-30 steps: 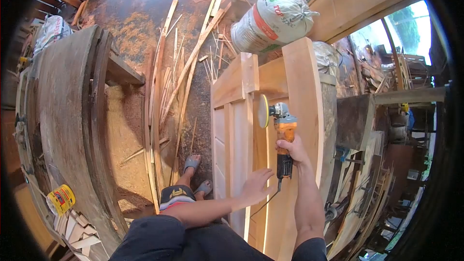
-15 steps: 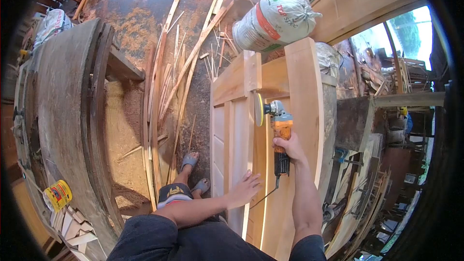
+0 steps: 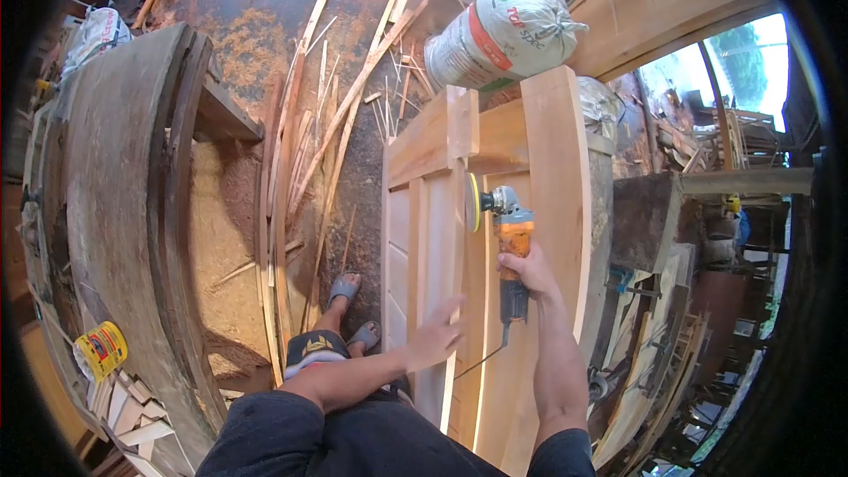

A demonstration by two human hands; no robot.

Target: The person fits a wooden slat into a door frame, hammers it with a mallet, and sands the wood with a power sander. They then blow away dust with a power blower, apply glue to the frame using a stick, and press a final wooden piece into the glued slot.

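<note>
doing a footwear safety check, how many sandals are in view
2: the upper sandal is on the floor right of the wood strips; the lower sandal is just below it in the picture, nearer the panelled wood. Others could be hidden in the clutter.

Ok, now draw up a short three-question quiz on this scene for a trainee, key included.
1. Multiple choice: which hand grips the orange-and-black handheld power tool with the round, yellow-edged disc?
A) left
B) right
C) both

2. True or false: the open-toed sandals in view are bright red.

3. Fill the gap: the large white plastic sack with green and red print reads "TOP ____".

Key:
1. B; the fingers of the right hand are wrapped around the tool's body.
2. False; the open-toed sandals are grey.
3. spec
</note>
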